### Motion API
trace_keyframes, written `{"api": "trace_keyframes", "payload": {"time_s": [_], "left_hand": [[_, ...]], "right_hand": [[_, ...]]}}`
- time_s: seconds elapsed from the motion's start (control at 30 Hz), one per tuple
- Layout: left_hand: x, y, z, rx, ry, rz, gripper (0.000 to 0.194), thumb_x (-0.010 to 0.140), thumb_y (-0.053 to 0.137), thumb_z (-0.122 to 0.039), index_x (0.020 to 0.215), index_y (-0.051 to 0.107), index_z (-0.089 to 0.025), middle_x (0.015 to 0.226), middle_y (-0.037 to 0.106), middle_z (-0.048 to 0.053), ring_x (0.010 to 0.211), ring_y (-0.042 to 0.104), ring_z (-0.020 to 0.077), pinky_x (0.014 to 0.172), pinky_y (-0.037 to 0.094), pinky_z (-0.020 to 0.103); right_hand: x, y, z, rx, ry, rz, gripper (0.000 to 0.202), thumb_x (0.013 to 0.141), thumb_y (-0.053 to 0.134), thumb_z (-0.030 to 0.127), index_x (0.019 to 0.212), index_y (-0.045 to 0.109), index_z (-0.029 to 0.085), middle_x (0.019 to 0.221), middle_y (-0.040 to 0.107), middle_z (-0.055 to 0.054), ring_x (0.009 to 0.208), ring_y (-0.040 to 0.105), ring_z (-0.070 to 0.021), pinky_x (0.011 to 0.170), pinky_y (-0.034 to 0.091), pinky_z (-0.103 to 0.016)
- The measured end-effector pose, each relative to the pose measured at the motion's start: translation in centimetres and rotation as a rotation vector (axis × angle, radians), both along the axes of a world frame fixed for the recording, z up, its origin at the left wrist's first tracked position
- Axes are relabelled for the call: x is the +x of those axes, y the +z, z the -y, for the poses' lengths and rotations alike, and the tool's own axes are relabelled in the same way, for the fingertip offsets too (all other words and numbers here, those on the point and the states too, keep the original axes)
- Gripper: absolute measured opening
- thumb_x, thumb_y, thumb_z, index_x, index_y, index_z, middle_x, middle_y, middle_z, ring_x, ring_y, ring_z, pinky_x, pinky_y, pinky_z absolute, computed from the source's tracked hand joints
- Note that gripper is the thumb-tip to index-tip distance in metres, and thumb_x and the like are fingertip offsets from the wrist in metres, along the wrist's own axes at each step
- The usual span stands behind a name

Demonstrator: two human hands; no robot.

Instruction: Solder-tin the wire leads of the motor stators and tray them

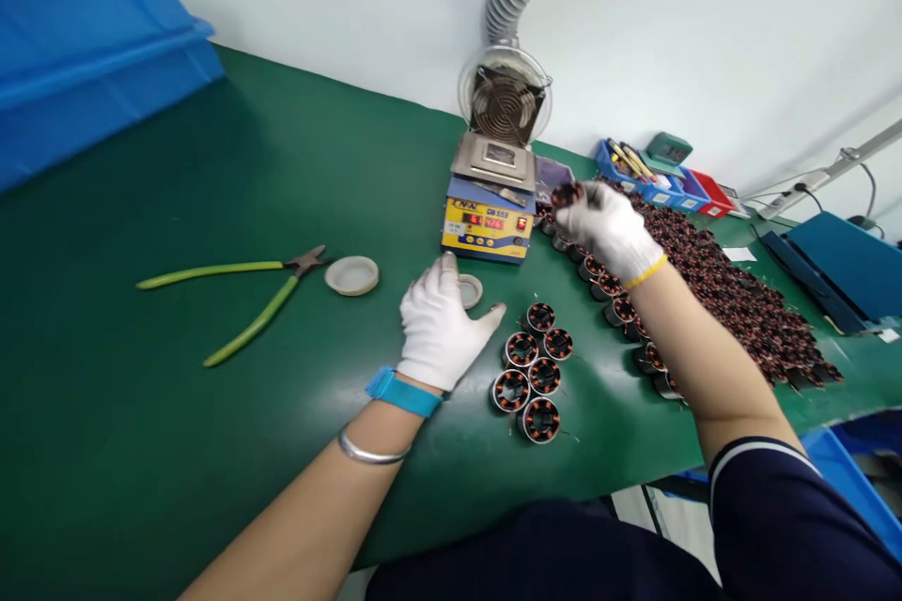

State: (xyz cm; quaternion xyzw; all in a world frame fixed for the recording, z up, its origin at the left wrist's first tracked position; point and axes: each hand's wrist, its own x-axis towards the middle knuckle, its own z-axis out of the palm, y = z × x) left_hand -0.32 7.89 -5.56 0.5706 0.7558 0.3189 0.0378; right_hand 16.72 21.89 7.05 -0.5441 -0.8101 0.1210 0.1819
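Observation:
My left hand [443,324], in a white glove, is over the green table with its thumb spread from the fingers and nothing held. A small round dish [469,291] sits partly behind it. Just right of it stand several round motor parts with copper windings [545,376]. My right hand [607,230], also gloved, pinches one dark wound part [566,195] in the air, right of the blue and yellow soldering pot [485,230]. Beneath my right hand runs a row of silver-rimmed parts [604,286].
Open green-handled cutters [268,291] and a white lid [351,275] lie left. Blue bins [91,38] are stacked back left. A fan with a hose [505,108] stands behind the pot. Many wound parts [733,310] cover the right side, near small trays [655,188].

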Motion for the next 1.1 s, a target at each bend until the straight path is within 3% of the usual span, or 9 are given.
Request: {"api": "trace_keyframes", "payload": {"time_s": [0.13,0.3,0.5,0.67,0.83,0.9,0.97,1.03,1.1], "left_hand": [[0.1,0.2,0.2,0.007,-0.003,-0.016,0.095,0.077,0.062,-0.055,0.147,0.033,0.002,0.145,0.047,0.031,0.133,0.047,0.0445,0.11,0.038,0.055],[0.2,0.9,0.5,-0.013,0.01,-0.019,0.096,0.075,0.063,-0.057,0.148,0.032,-0.003,0.143,0.051,0.028,0.128,0.052,0.045,0.105,0.043,0.057],[0.0,1.4,0.8,-0.067,0.014,0.013,0.093,0.074,0.064,-0.056,0.149,0.031,-0.012,0.137,0.056,0.023,0.123,0.054,0.0497,0.096,0.048,0.065],[0.1,1.5,1.4,-0.051,-0.003,0.079,0.09,0.076,0.064,-0.054,0.15,0.029,-0.018,0.138,0.054,0.017,0.128,0.05,0.0488,0.103,0.045,0.064],[0.3,1.6,1.6,-0.004,-0.03,0.104,0.083,0.079,0.062,-0.053,0.15,0.03,-0.024,0.142,0.052,0.014,0.131,0.048,0.0466,0.106,0.043,0.064],[0.5,1.5,1.6,0.052,-0.024,0.125,0.08,0.077,0.065,-0.05,0.147,0.038,-0.023,0.141,0.055,0.015,0.132,0.049,0.0447,0.108,0.042,0.063],[0.7,1.6,2.0,0.215,0.006,0.228,0.068,0.076,0.067,-0.045,0.137,0.05,-0.021,0.132,0.061,0.014,0.124,0.058,0.0393,0.105,0.046,0.06],[0.9,2.0,2.7,0.452,0.051,0.431,0.048,0.076,0.066,-0.043,0.118,0.061,-0.02,0.115,0.069,0.011,0.103,0.068,0.031,0.092,0.055,0.051],[1.1,3.0,3.8,0.512,0.03,0.697,0.034,0.078,0.065,-0.047,0.1,0.065,-0.02,0.094,0.072,0.007,0.072,0.068,0.0209,0.067,0.057,0.038]], "right_hand": [[5.4,-5.6,6.7,-0.354,-0.1,-0.288,0.058,0.078,0.068,0.035,0.131,0.052,0.019,0.103,0.073,-0.007,0.088,0.07,-0.0186,0.077,0.058,-0.034],[6.9,-9.4,10.7,-0.324,-0.256,-0.169,0.052,0.079,0.07,0.046,0.124,0.062,0.021,0.118,0.069,-0.009,0.098,0.069,-0.0193,0.087,0.056,-0.035],[7.4,-8.3,13.9,-0.287,-0.047,-0.093,0.058,0.091,0.055,0.047,0.143,0.046,0.024,0.127,0.065,-0.008,0.103,0.067,-0.0201,0.085,0.055,-0.034],[11.2,-6.9,16.0,0.15,-0.288,0.305,0.076,0.078,0.067,0.051,0.141,0.048,0.014,0.124,0.063,-0.019,0.118,0.055,-0.035,0.107,0.037,-0.052],[14.6,-8.3,16.4,0.087,-0.345,0.532,0.061,0.081,0.062,0.033,0.139,0.052,0.015,0.112,0.07,-0.017,0.119,0.056,-0.0369,0.113,0.023,-0.063],[14.7,-8.5,16.8,0.087,-0.299,0.413,0.054,0.085,0.056,0.028,0.138,0.054,0.018,0.115,0.07,-0.014,0.12,0.056,-0.0331,0.115,0.023,-0.06],[13.9,-8.1,17.1,0.049,-0.268,0.173,0.051,0.084,0.057,0.029,0.135,0.057,0.022,0.122,0.068,-0.011,0.118,0.058,-0.0294,0.113,0.034,-0.054],[12.4,-7.1,17.4,-0.098,-0.22,-0.145,0.055,0.081,0.062,0.031,0.135,0.057,0.025,0.125,0.067,-0.008,0.112,0.063,-0.0263,0.1,0.05,-0.046],[10.2,-5.8,17.3,-0.32,-0.096,-0.457,0.061,0.076,0.068,0.032,0.136,0.056,0.026,0.122,0.069,-0.007,0.101,0.068,-0.0235,0.087,0.057,-0.039]]}}
